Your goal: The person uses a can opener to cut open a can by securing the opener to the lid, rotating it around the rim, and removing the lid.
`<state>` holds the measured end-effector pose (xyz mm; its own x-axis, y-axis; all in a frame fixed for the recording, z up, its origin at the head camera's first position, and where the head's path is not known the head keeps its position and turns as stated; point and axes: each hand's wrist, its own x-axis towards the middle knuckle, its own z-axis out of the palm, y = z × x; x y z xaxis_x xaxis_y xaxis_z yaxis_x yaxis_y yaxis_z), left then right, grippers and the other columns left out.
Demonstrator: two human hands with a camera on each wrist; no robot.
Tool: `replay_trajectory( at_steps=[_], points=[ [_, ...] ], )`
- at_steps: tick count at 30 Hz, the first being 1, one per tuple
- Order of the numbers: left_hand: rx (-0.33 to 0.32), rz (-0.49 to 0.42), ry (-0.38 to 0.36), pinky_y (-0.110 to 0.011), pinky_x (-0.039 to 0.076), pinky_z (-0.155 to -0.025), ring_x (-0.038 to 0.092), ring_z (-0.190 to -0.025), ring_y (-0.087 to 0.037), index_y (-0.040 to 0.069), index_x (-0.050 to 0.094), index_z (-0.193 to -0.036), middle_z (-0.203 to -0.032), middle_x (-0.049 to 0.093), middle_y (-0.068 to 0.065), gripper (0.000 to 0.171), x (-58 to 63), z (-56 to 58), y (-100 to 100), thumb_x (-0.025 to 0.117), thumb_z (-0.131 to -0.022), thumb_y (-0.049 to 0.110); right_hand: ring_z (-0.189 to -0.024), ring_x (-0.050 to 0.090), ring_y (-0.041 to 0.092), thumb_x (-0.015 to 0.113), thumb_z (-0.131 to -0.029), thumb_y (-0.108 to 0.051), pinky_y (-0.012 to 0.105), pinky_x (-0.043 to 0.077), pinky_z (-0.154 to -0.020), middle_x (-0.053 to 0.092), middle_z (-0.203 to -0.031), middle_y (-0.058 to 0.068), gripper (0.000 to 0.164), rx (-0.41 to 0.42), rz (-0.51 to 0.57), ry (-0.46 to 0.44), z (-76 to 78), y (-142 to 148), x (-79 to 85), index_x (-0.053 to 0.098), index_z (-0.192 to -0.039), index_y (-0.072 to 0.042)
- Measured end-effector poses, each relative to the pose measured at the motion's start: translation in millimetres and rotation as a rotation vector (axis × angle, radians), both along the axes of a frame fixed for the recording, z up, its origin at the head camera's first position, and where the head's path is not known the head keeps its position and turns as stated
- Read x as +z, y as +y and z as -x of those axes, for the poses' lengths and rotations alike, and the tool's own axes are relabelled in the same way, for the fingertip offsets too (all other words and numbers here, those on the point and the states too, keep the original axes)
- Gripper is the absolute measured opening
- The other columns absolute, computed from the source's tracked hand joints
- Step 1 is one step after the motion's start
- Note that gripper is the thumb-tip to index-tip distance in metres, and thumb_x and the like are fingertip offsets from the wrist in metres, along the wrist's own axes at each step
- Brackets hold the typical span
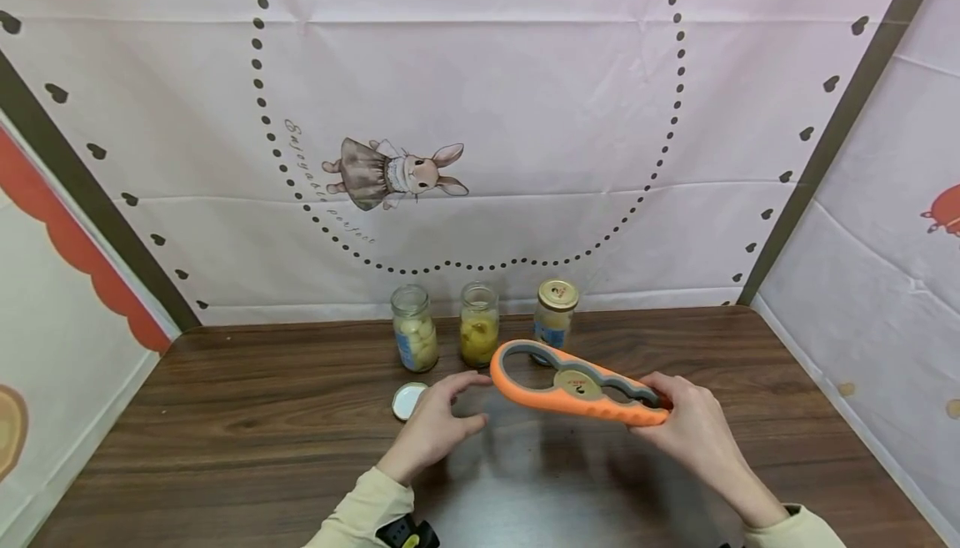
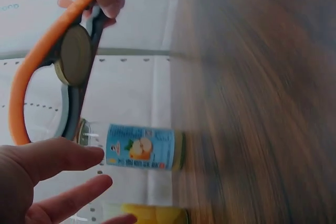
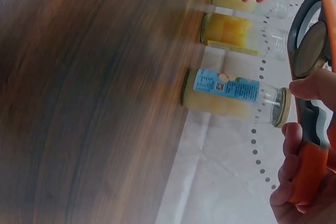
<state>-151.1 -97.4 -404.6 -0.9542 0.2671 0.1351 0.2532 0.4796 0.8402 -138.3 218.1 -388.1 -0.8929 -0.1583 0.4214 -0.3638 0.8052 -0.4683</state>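
My right hand [image 1: 692, 423] grips one end of an orange and grey jar opener [image 1: 517, 391], raised above the table. A gold jar lid [image 1: 576, 383] sits in the opener's middle opening. My left hand [image 1: 438, 419] is apart from the opener's wide looped end, fingers spread and holding nothing; in the left wrist view its fingertips [image 2: 89, 157] show in front of a blue-labelled jar [image 2: 140, 146]. Beside that hand a white-sided lid [image 1: 407, 401] lies on the table. Behind the opener stands a jar with a gold lid [image 1: 558, 294], partly hidden.
Two lidless glass jars stand at the back of the table: one with pale pieces [image 1: 416, 344] on the left, one with yellow contents [image 1: 478, 338] in the middle. A white printed cloth [image 1: 525, 156] hangs behind the brown wooden table [image 1: 262, 431].
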Motion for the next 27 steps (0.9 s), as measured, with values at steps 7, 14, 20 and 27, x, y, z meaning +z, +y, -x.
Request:
replay_trajectory(
  at_steps=[7,14,20,27],
  points=[
    [-0.05,-0.237,-0.208,-0.047,0.045,-0.094,0.057,-0.111,-0.034,-0.002,0.064,-0.12,-0.116,0.064,-0.014,0.033,-2.2,-3.2,9,0.065,-0.087,0.004,-0.058,0.046,0.007,0.083,-0.058,-0.003,0.027,0.039,-0.05,0.054,-0.068,-0.01,0.032,0.036,0.031,0.01,-1.6,-10,-7.4,0.07,-0.085,-0.014],
    [-0.083,-0.399,-0.389,-0.041,0.046,-0.09,0.056,-0.108,-0.021,0.001,0.065,-0.12,-0.12,0.063,-0.01,0.029,-8.5,2.2,17,0.056,-0.092,0.002,-0.058,0.045,0.006,0.081,-0.055,-0.002,0.026,0.039,-0.051,0.052,-0.067,-0.009,0.033,0.049,0.05,0.031,-2.2,-20,-14.8,0.07,-0.085,-0.012],
    [-0.165,-0.625,-0.537,-0.038,0.047,-0.089,0.059,-0.104,-0.018,-0.006,0.059,-0.124,-0.117,0.064,-0.01,0.033,-11.6,4.7,22,0.057,-0.096,0.012,-0.061,0.044,0.003,0.084,-0.055,-0.001,0.024,0.039,-0.051,0.053,-0.07,-0.013,0.036,0.116,0.089,0.075,-0.8,-24,-20.1,0.07,-0.085,-0.015],
    [-0.194,-0.826,-0.661,-0.033,0.048,-0.084,0.059,-0.095,-0.013,0.002,0.063,-0.114,-0.099,0.064,-0.002,0.023,-9.2,1.0,25,0.054,-0.099,0.016,-0.067,0.046,0.002,0.086,-0.053,0.0,0.024,0.042,-0.053,0.057,-0.076,-0.014,0.04,0.172,0.106,0.132,2.1,-27,-24.6,0.07,-0.087,-0.015]
  ],
)
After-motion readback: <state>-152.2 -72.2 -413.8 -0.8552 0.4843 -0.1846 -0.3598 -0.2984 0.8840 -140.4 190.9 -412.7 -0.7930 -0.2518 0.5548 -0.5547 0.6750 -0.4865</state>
